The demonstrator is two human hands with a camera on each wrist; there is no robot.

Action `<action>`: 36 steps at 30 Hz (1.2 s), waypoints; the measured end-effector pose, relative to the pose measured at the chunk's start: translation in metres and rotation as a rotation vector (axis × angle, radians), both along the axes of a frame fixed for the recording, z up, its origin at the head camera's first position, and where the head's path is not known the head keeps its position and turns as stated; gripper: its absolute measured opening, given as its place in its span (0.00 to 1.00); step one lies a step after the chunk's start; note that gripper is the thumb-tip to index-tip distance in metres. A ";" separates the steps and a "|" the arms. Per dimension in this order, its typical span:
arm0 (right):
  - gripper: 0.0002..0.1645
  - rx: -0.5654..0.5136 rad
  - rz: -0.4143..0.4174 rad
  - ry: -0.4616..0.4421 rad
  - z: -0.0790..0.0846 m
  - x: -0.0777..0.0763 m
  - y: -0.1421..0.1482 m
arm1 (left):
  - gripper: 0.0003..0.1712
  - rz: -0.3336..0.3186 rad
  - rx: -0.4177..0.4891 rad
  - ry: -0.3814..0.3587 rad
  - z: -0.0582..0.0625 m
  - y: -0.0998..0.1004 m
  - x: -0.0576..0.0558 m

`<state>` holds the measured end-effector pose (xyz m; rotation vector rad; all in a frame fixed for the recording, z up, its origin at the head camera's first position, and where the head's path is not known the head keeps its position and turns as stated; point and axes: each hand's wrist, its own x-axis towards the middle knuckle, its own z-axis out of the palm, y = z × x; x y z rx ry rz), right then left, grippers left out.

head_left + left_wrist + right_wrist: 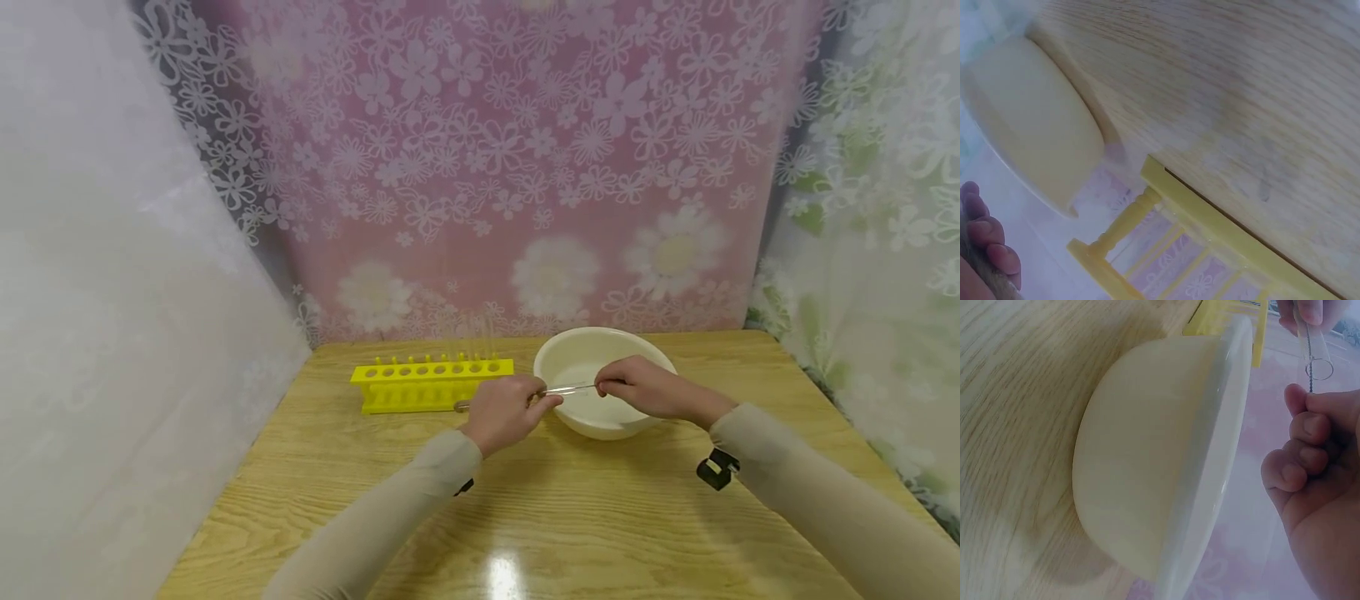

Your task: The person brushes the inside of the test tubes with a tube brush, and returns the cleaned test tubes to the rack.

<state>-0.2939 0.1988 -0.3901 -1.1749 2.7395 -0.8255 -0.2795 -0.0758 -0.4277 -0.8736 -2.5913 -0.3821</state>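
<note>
My left hand grips a clear glass test tube held nearly level, its rounded end poking out to the left. A twisted wire brush handle runs into the tube's mouth. My right hand pinches that wire between thumb and forefinger, other fingers curled. Greyish bristles show by the left fingers in the left wrist view; most of the brush is hidden by the hand. Both hands are above the cream basin, the left at its near left rim, the right over its right side.
Left of the basin stands a yellow test tube rack with a row of holes and pegs. Several clear tubes rise at its right end. A wooden table bears everything, with a flowered pink curtain behind.
</note>
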 end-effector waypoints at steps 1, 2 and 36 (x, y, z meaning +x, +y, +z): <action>0.12 -0.001 -0.007 0.001 0.000 0.000 0.001 | 0.22 -0.001 -0.004 0.002 0.000 0.000 0.000; 0.12 -0.007 -0.011 0.001 0.000 0.000 0.002 | 0.22 -0.006 -0.007 0.003 0.000 0.001 0.000; 0.15 0.089 -0.136 -0.026 0.017 0.016 0.059 | 0.19 0.011 0.070 -0.090 -0.010 -0.015 -0.004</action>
